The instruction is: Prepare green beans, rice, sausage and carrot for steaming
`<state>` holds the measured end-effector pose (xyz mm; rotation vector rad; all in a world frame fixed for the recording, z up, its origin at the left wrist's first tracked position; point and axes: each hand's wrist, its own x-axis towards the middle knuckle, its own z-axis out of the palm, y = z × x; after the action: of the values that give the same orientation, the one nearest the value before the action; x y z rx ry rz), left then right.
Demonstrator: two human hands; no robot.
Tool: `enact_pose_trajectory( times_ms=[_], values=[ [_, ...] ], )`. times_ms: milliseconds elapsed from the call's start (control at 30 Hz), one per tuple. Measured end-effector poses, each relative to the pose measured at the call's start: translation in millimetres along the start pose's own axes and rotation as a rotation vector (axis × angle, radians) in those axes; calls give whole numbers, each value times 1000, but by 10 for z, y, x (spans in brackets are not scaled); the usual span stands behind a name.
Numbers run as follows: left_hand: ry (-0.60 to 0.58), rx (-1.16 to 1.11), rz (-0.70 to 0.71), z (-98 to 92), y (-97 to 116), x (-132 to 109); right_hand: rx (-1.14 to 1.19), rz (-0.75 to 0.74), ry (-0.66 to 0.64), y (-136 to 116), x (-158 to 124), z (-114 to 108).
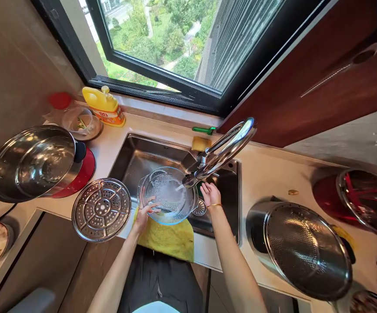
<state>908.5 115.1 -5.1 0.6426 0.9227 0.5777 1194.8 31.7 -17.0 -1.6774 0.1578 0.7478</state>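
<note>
A clear glass bowl [188, 213] with side handles is held over the sink, and water runs into it from the chrome faucet [222, 158]. My left hand [145, 214] grips the bowl's near left rim, fingers reaching over the edge. Just right of the bowl, beneath the faucet, is my right hand [211, 194]; its fingers are loosely curled and nothing shows in them. Whether its fingertips touch anything behind is hard to see. A yellow cloth [165, 239] lies over the sink's front edge, below the bowl.
Left of the steel sink [128, 150] are a round perforated steamer plate [101, 210], a large steel pot [41, 161] and a yellow detergent jug [105, 106]. A sponge [201, 143] and green-handled tool [204, 130] sit behind. A perforated steel pot [307, 248] stands right.
</note>
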Motion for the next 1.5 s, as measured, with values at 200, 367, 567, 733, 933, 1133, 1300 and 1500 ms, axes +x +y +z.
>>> enact_pose_trajectory(
  times_ms=[200, 367, 567, 733, 933, 1133, 1300, 1500],
  values=[
    [-17, -26, 9, -33, -90, 21, 686, 328, -123, -343, 64, -151],
    [-10, -51, 0, 2, -86, -2, 880, 347, -148, -560, 111, -222],
    [-13, -64, -6, 44, -71, -14, 908, 332, -189, -577, 84, -283],
    [4, -73, -9, 66, -87, -39, 872, 313, -215, -558, 72, -323],
    [3, -79, -12, 76, -98, -74, 905, 303, -240, -539, 42, -355],
    [4, -77, 6, 30, -150, -89, 947, 315, -212, -525, 17, -363],
    [16, -74, 17, -35, -197, -104, 879, 320, -216, -626, 73, -375],
    [26, -69, 22, -63, -119, -193, 719, 207, -168, -827, 213, -375]
  ],
)
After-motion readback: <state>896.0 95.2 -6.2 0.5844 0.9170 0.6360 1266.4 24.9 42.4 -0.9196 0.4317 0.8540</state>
